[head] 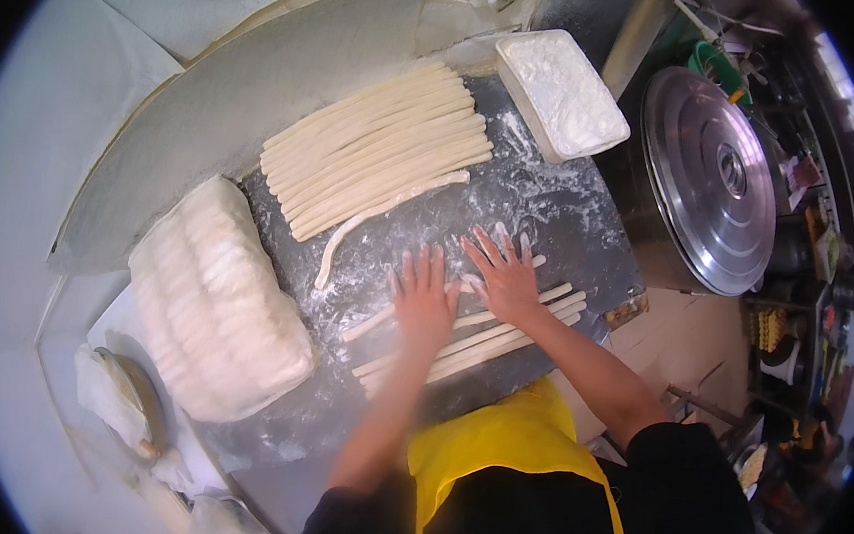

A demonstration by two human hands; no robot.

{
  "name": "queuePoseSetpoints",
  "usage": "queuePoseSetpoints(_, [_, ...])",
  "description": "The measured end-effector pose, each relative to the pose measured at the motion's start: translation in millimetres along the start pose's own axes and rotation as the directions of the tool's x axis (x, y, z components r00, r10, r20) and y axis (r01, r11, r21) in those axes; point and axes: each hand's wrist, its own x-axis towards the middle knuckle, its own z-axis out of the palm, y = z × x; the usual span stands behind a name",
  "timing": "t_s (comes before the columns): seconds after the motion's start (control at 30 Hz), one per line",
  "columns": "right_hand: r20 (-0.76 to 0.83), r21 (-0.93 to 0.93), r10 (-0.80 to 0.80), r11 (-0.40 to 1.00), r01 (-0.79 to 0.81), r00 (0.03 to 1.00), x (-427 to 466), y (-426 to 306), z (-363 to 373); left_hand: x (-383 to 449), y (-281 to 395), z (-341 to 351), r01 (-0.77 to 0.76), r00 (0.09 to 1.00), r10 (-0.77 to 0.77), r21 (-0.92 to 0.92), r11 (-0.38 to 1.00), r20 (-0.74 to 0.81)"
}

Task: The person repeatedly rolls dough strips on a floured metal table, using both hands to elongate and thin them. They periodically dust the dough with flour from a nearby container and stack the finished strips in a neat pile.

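Both of my hands lie palm down on a dark, flour-dusted work board [559, 217]. My left hand [424, 297] has its fingers spread over a thin dough rope [367, 324], which shows on both sides of it. To its right, my right hand [505, 279] rests flat with floury fingers apart, partly hiding what appears to be the same rope. Nearer my body, several finished-looking dough ropes [477, 352] run side by side, partly under my forearms. Beyond my hands, one loose, curved dough rope [394, 203] lies in front of a tight row of dough ropes [384, 147].
A large floured dough slab [217, 303] sits at the left. At the back right corner stands a rectangular tub of flour [564, 97]. A big metal pot with a lid [712, 184] is right of the board. A metal splash panel [260, 96] borders the back.
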Motion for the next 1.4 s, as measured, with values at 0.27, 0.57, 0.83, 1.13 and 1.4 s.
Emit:
queuePoseSetpoints(0.27, [-0.367, -0.007, -0.025, 1.000, 0.024, 0.930, 118, -45, 1, 92, -71, -23, 0.022, 0.974, -0.004, 0.078, 0.997, -0.225])
queuePoseSetpoints(0.57, [0.008, -0.061, -0.237, 0.970, 0.237, 0.971, 21, -32, -12, -65, -93, -37, 0.146, 0.988, -0.146, -0.006, 0.989, 0.043])
queuePoseSetpoints(0.83, [-0.253, 0.080, 0.113, 0.992, -0.096, 0.961, 49, 56, -29, 11, -154, -47, -0.007, 0.994, 0.021, 0.138, 0.990, -0.105])
queuePoseSetpoints(1.13, [-0.140, 0.227, 0.138, 0.968, -0.104, 0.981, -23, 53, -37, -103, -111, -97, -0.080, 0.913, 0.209, -0.348, 0.934, 0.351])
queuePoseSetpoints(1.4, [-0.526, 0.536, 0.316, 0.844, 0.019, 0.790, 119, 24, -5, 29, -166, -47, 0.266, 0.924, -0.337, -0.327, 0.907, -0.181])
